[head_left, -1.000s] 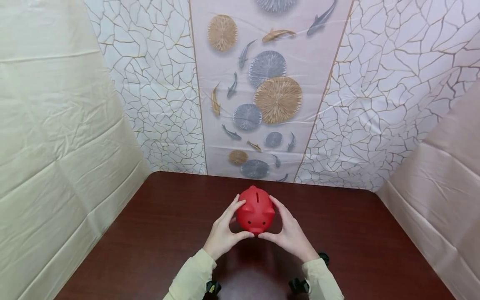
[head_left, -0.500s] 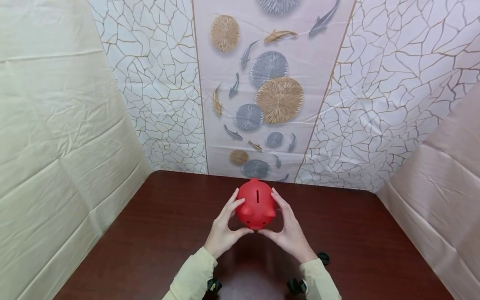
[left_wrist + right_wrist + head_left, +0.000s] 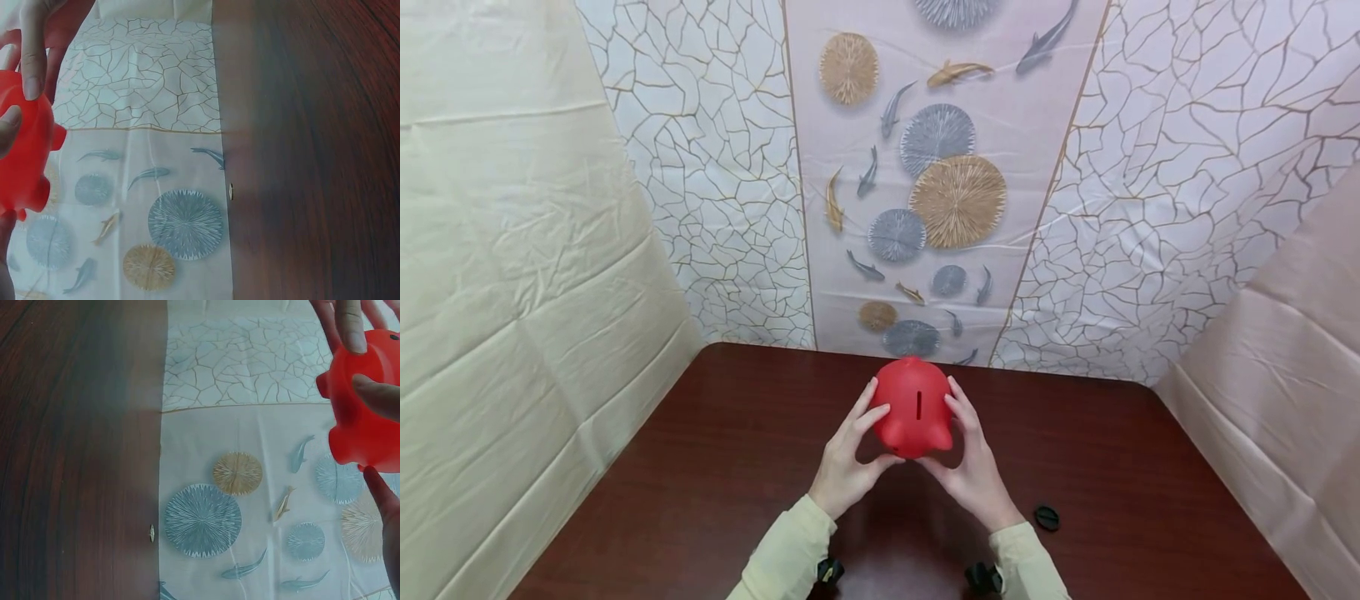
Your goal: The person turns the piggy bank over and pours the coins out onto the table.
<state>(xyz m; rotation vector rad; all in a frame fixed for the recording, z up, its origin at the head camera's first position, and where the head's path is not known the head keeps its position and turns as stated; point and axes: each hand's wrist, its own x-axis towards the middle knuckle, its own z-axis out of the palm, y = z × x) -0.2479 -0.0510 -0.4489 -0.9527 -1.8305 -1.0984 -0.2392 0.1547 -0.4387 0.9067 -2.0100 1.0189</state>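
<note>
A red piggy bank (image 3: 914,400) is held up over the table between both hands. Its coin slot and two ears show in the head view, while the snout is turned down towards the thumbs. My left hand (image 3: 847,467) grips its left side, fingers spread over the body and thumb low at the front. On the opposite side my right hand (image 3: 976,475) holds it the same way. Stubby feet of the piggy bank (image 3: 25,153) stick out in the left wrist view. The right wrist view shows fingers of both hands around its red body (image 3: 369,406).
A small round black disc with a raised bar (image 3: 1047,517) lies on the dark brown table (image 3: 722,467), right of my right wrist. Patterned cloth (image 3: 910,275) hangs behind the table's back edge. Cream cloth (image 3: 535,292) flanks it at the left. Black straps (image 3: 830,572) sit at the wrists.
The piggy bank has been raised a little and tipped so its face turns downward, with a slight twist. My right sleeve has shifted left, uncovering the black disc.
</note>
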